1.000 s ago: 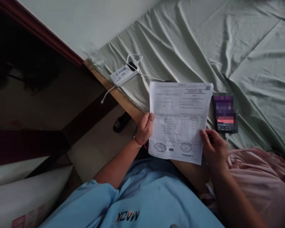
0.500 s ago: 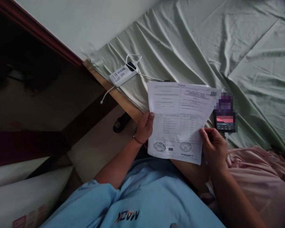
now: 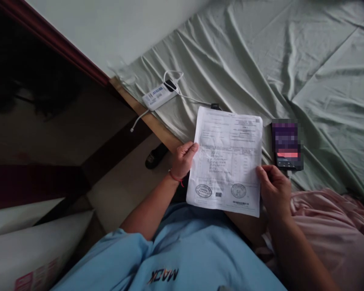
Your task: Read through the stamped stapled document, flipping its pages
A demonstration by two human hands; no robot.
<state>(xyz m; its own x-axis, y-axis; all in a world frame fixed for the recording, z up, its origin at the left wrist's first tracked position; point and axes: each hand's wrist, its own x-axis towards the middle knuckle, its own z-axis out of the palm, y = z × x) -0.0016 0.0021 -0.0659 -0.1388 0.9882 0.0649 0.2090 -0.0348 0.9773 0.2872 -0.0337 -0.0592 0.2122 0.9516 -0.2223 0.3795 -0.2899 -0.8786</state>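
Before my chest a white printed sheet of paper (image 3: 227, 161) is held up, with rows of small text and two round stamps near its lower edge. My left hand (image 3: 183, 160) pinches its left edge between thumb and fingers, a red string around the wrist. At the right edge, my right hand (image 3: 274, 188) grips the paper with the thumb on top. Whether more than one sheet is held I cannot tell. Just right of the paper a phone (image 3: 286, 145) lies on the green sheet, its screen lit and partly blurred out, a cable at its lower end.
A white power bank-like box (image 3: 159, 96) with a white cable (image 3: 194, 98) lies near the wooden bed edge (image 3: 164, 135). Pink cloth (image 3: 330, 226) is bunched at right. Below stand a dark shoe (image 3: 156, 157) on the floor and white sacks (image 3: 39, 246) at lower left.
The paper's top has swung left and tilted down, so the sheet lies flatter and squarer and uncovers the phone's left side. Both hands keep hold of it.
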